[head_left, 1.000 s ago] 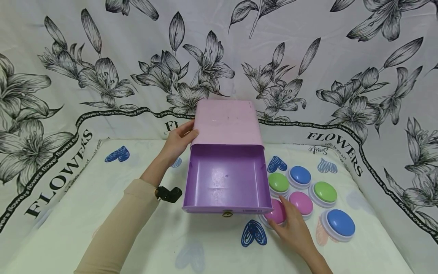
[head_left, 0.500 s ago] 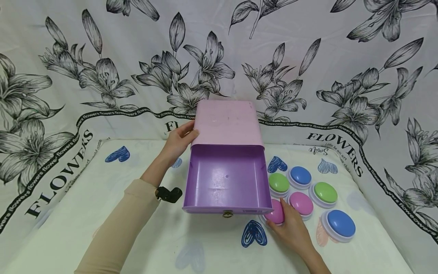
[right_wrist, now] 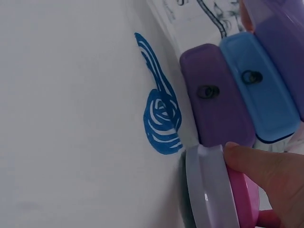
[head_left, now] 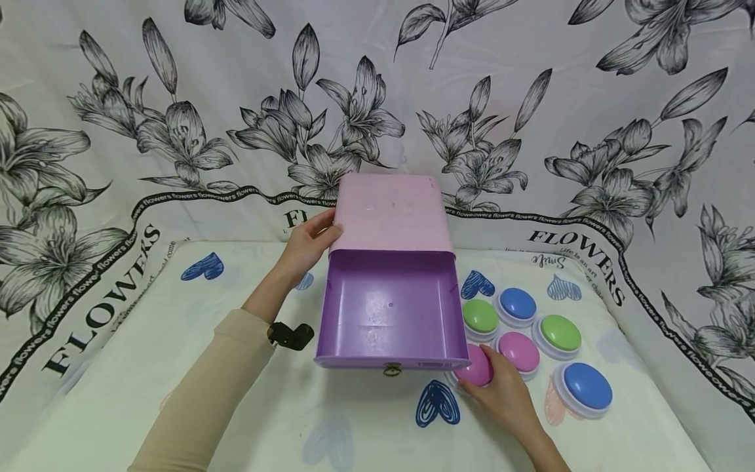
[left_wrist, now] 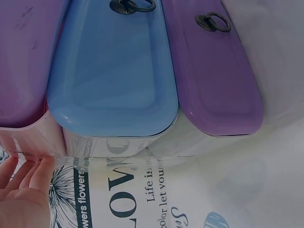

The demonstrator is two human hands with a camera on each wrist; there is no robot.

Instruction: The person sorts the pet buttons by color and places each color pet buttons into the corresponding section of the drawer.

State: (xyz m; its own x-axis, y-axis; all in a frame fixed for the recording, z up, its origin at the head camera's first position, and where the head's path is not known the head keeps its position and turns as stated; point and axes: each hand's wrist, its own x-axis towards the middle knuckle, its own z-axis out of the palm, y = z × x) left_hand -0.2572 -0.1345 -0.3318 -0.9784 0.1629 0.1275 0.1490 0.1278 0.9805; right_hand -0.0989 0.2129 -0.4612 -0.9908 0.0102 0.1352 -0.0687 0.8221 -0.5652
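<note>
A mini drawer cabinet with a pink casing stands in the middle, its purple top drawer pulled out and bare inside. In the left wrist view, a blue drawer and a lower purple drawer are closed beneath it, each with a ring pull. My left hand rests against the casing's left side with fairly straight fingers. Beside the drawer's front right corner, my right hand holds a pink domed push button with a white base, thumb and fingers on opposite sides. The drawer hides part of that button.
More domed buttons lie right of the cabinet: a second pink one, green ones and blue ones. Heart-printed white cloth covers the surface. A flower-printed curtain hangs behind the cabinet.
My right fingers have settled lower and closer round the pink button, which has barely shifted. The left hand and the cabinet stay where they were.
</note>
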